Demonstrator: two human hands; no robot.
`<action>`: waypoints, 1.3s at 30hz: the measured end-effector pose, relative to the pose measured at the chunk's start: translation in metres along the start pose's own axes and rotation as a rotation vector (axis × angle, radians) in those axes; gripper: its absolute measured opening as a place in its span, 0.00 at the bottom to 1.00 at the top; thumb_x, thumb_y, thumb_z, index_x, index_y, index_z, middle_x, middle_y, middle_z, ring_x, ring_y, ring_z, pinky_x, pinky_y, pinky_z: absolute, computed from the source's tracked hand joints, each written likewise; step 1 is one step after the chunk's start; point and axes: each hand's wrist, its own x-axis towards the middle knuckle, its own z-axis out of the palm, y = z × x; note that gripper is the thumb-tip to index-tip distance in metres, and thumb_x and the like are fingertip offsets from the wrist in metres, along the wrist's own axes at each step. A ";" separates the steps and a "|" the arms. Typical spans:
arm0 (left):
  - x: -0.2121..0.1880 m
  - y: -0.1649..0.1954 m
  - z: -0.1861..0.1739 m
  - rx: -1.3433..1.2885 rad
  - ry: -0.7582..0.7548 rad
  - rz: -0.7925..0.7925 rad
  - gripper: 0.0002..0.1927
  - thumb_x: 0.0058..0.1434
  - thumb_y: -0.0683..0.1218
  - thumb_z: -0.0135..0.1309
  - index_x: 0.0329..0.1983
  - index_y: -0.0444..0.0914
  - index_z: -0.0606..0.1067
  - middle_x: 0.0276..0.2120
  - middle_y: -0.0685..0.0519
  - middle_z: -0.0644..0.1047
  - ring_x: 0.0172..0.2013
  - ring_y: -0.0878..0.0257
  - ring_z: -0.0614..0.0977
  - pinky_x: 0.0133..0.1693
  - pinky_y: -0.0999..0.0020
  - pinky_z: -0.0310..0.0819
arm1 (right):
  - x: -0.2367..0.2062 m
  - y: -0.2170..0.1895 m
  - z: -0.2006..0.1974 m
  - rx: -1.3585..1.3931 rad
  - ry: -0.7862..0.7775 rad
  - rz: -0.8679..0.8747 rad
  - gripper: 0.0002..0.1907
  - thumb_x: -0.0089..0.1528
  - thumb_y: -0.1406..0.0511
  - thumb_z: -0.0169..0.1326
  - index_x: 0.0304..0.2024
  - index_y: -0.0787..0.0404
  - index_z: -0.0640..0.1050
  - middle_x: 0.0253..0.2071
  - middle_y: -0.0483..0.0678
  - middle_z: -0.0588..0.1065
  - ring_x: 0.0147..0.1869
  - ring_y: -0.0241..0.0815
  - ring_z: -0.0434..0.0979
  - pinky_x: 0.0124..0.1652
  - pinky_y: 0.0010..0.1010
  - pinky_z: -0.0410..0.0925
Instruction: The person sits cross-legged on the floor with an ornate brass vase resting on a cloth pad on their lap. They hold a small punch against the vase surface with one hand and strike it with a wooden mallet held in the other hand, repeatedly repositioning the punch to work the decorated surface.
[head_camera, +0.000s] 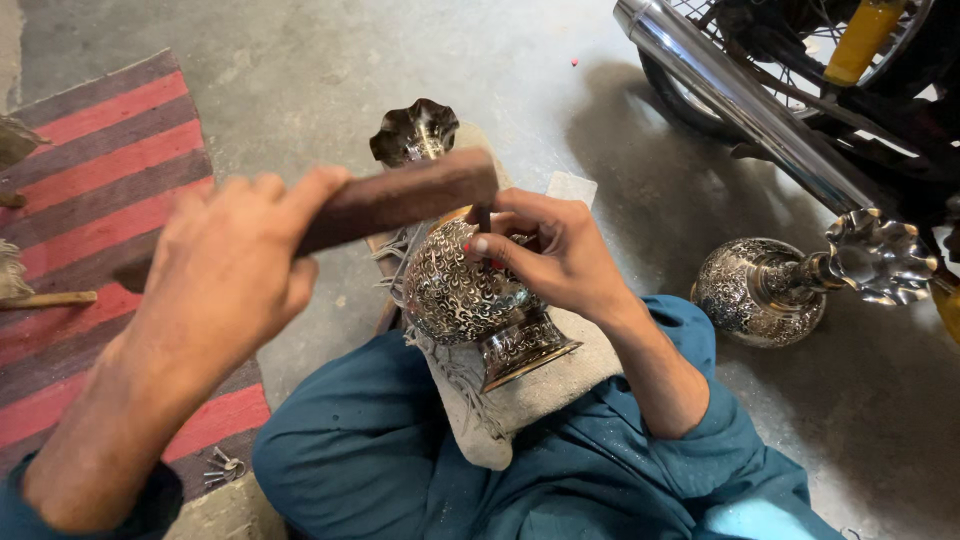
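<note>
Left grip: left hand (232, 262) is wrapped tight around a brown wooden block (400, 197), held raised and level above the vase; the block's far end sits just over the right hand's fingertips.
Right grip: right hand (556, 252) pinches a thin dark punch tool (484, 217) between thumb and fingers, its tip set upright against the vase's rounded belly. One fingernail shows red.
Engraved vase: engraved metal vase (462, 290) lies on its side across the person's lap, its flared scalloped mouth (414, 131) pointing away from the person and its ringed foot (527, 347) toward the knees. Its belly is covered in fine scrolling pattern.
Padding: beige fringed cloth (520, 398) lies under the vase, spread over the lap.
Clothing: teal trousers (400, 450) and teal sleeves, the right sleeve pushed up the forearm.
Second vase: another engraved vase (760, 292) lies on the concrete floor (330, 70) to the right, well apart from the first, its scalloped mouth turned right.
Rug: striped red and grey rug (90, 170) covers the floor on the left.
Keys: small bunch of keys (224, 467) rests at the rug's near edge.
Motorcycle: chrome exhaust pipe (740, 100) and a spoked wheel stand at the upper right.
</note>
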 end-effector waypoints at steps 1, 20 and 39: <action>0.000 -0.002 0.000 0.095 -0.004 0.014 0.36 0.53 0.41 0.60 0.67 0.49 0.66 0.41 0.44 0.77 0.45 0.42 0.80 0.46 0.46 0.72 | 0.000 -0.001 0.000 0.001 0.005 0.007 0.15 0.65 0.72 0.60 0.55 0.67 0.78 0.39 0.47 0.83 0.44 0.31 0.82 0.43 0.22 0.75; 0.000 -0.012 0.010 0.169 0.134 0.186 0.34 0.48 0.39 0.59 0.62 0.45 0.69 0.37 0.43 0.78 0.42 0.42 0.81 0.47 0.45 0.72 | 0.004 -0.005 0.000 -0.005 0.033 -0.016 0.15 0.65 0.72 0.60 0.54 0.71 0.77 0.38 0.49 0.83 0.41 0.31 0.81 0.39 0.22 0.75; -0.007 -0.017 0.018 -0.126 0.168 0.020 0.34 0.51 0.39 0.57 0.64 0.44 0.68 0.37 0.39 0.77 0.38 0.40 0.80 0.38 0.48 0.72 | 0.003 0.006 -0.004 0.147 -0.003 0.009 0.14 0.67 0.72 0.58 0.55 0.71 0.75 0.41 0.51 0.83 0.48 0.34 0.83 0.49 0.25 0.76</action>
